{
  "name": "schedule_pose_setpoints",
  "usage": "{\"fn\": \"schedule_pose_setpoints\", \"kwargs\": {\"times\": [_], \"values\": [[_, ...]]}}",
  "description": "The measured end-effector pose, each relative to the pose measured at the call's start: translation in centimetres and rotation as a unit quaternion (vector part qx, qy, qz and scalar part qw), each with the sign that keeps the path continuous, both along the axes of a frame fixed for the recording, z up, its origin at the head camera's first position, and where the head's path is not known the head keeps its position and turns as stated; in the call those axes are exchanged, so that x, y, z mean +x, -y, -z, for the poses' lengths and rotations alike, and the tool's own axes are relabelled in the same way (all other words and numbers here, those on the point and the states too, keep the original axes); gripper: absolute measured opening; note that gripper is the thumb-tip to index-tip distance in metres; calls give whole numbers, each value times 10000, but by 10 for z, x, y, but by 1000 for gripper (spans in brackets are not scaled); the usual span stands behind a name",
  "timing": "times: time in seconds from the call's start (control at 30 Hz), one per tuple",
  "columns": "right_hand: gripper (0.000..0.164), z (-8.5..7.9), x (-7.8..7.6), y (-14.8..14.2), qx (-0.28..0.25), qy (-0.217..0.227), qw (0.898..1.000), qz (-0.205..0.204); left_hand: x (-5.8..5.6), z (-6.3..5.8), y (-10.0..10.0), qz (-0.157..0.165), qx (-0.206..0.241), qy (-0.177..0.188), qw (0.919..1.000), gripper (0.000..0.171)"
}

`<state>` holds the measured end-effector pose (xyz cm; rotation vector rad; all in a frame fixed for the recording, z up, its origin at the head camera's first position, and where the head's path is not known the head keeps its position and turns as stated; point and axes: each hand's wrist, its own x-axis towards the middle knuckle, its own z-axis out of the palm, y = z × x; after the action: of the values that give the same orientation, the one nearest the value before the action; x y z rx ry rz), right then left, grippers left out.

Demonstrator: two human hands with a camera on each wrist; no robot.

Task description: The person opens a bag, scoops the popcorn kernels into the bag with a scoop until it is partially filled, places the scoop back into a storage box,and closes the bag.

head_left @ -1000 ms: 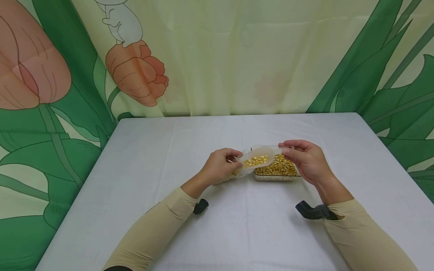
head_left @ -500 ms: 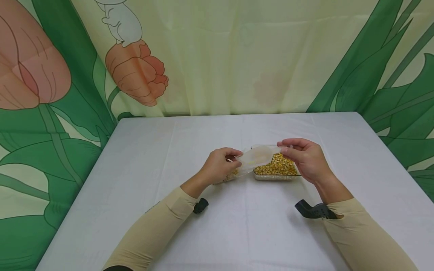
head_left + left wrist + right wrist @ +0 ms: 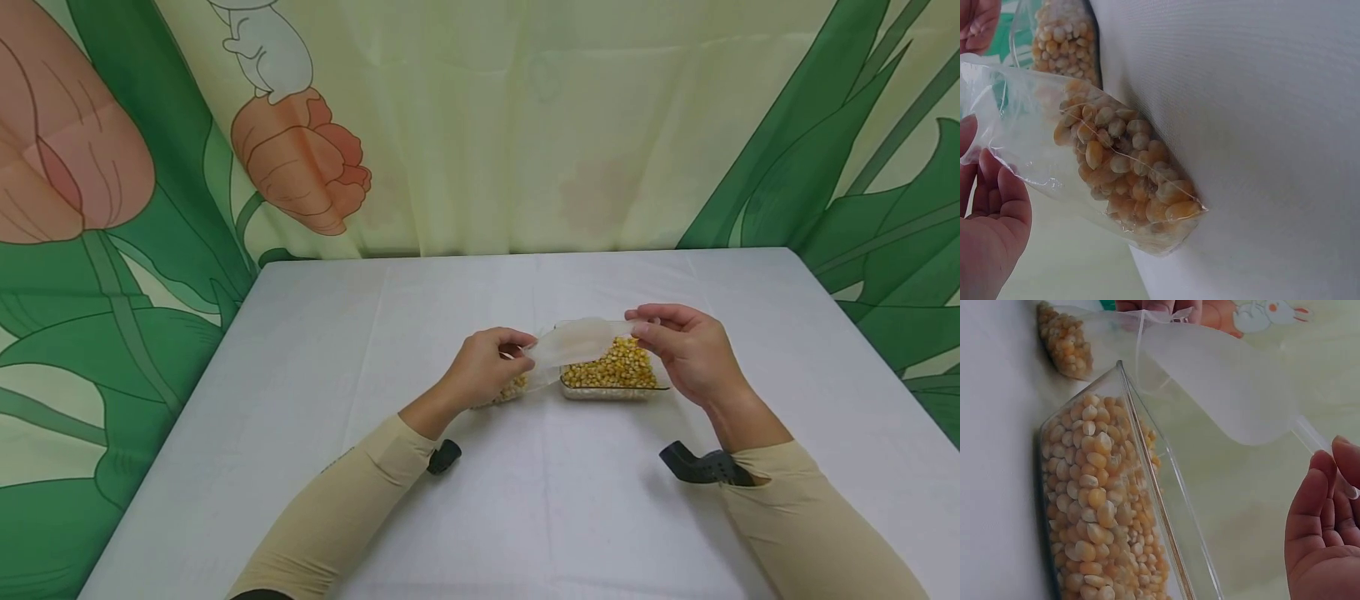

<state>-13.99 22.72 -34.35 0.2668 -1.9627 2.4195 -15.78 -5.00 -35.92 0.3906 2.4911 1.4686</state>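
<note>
My left hand (image 3: 483, 367) pinches the mouth of a clear plastic bag (image 3: 1041, 150). Yellow corn kernels (image 3: 1135, 169) fill the lower part of that bag, close to the tabletop. The thumb and fingers of my right hand (image 3: 690, 350) grip the thin handle of a translucent white scoop (image 3: 1229, 387). Its bowl is tipped toward the bag, front end at the bag's mouth, and no kernels show in it. Below the scoop stands a clear glass container (image 3: 611, 389) heaped with corn kernels (image 3: 1097, 506); the scoop hides part of its far side.
A white cloth covers the table (image 3: 480, 500). Behind its back edge hangs a curtain (image 3: 517, 125) printed with flowers and leaves. Black wrist mounts (image 3: 697, 467) sit at both wrists.
Kernels lay in the scoop a second ago and are gone from it now. The scoop has tipped further over; my right hand has shifted slightly right. The left hand stays put.
</note>
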Motion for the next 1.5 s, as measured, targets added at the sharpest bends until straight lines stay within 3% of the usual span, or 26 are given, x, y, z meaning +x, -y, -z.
{"fn": "schedule_pose_setpoints", "kwargs": {"times": [0.33, 0.6, 0.83, 0.93, 1.07, 1.17, 1.37, 1.5], "values": [[24, 3, 9, -37, -460, 45, 9985, 297, 2, 0, -1, 62, -18, 15, 10000, 29], [21, 7, 17, -65, 28, 356, 9976, 590, 2, 1, -1, 52, -57, 22, 10000, 29], [23, 4, 20, -85, 624, 258, 9949, 748, 2, 2, 0, 23, -92, 49, 9999, 29], [21, 1, 20, -90, 1536, 266, 9834, 928, 2, 2, 0, 32, -77, 38, 10000, 29], [22, -5, 21, -91, 3066, 255, 9439, 1198, 2, 0, 0, 66, -29, 32, 10000, 29], [27, -8, 21, -88, 3548, 152, 9261, 1275, 1, 0, 0, 79, -40, 17, 10000, 29], [30, -5, 20, -82, 3779, 48, 9176, 1231, 0, 1, 0, 126, -62, -23, 9999, 28], [31, -2, 19, -78, 3795, 16, 9181, 1144, -1, 2, 0, 149, -21, -39, 9999, 28]]}}
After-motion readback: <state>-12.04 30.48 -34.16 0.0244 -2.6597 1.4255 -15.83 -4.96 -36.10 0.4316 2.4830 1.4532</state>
